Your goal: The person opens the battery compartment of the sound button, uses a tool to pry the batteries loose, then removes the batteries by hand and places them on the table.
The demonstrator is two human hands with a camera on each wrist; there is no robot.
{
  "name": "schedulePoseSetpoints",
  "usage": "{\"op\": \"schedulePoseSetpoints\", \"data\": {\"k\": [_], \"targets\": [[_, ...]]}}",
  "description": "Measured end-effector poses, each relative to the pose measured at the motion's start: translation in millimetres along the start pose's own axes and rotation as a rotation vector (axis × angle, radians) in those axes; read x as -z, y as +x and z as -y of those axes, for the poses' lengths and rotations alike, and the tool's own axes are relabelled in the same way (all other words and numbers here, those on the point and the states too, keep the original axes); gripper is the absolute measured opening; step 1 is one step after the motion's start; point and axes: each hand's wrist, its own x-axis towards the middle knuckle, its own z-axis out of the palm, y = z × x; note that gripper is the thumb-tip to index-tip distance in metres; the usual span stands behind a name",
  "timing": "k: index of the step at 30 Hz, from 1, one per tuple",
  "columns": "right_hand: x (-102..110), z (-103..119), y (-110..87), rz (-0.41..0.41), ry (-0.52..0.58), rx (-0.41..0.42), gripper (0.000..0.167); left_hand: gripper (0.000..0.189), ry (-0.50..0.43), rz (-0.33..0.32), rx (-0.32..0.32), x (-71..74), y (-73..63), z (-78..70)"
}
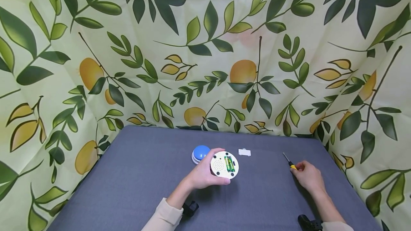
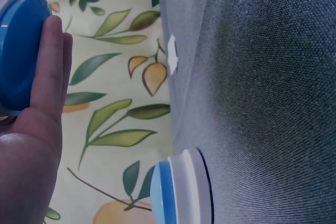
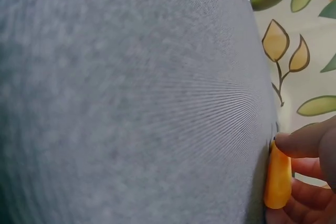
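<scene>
My left hand (image 1: 205,172) grips a round button device (image 1: 219,167) by its rim, its white underside turned up towards the head camera. Green batteries (image 1: 229,164) show in its uncovered compartment, beside a patch of small holes. In the left wrist view the blue dome (image 2: 23,51) of this device faces my palm side. Over on the right, my right hand (image 1: 309,177) pinches a small screwdriver (image 1: 293,166) by its yellow and black handle. The shaft points away to the far left, low over the table. The right wrist view shows the yellow handle (image 3: 278,177) between thumb and fingers.
A second blue-domed button (image 1: 201,152) with a white base sits on the grey table (image 1: 144,174), just behind my left hand. To its right lies a small white battery cover (image 1: 244,152). A leaf-patterned cloth (image 1: 208,63) hangs behind the table and at its sides.
</scene>
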Motion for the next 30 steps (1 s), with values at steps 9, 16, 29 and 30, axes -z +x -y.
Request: {"op": "schedulePoseSetpoints", "data": {"k": [9,16,29,30], "targets": [[10,14,-5.4,-0.048,-0.042,-0.003,0.031,0.092,0.007,-0.006,0.001,0.3,-0.8,0.4],[15,38,-17.7,-0.117,0.026,0.088,0.034,0.093,0.011,-0.012,-0.005,0.4,-0.7,-0.4],[17,77,-31.9,-0.097,0.16,0.314,0.047,0.092,-0.003,-0.009,-0.013,2.0,1.1,-0.3],[17,79,-32.7,-0.084,0.162,0.32,0.049,0.093,-0.002,-0.009,-0.013,2.1,1.1,-0.2]]}}
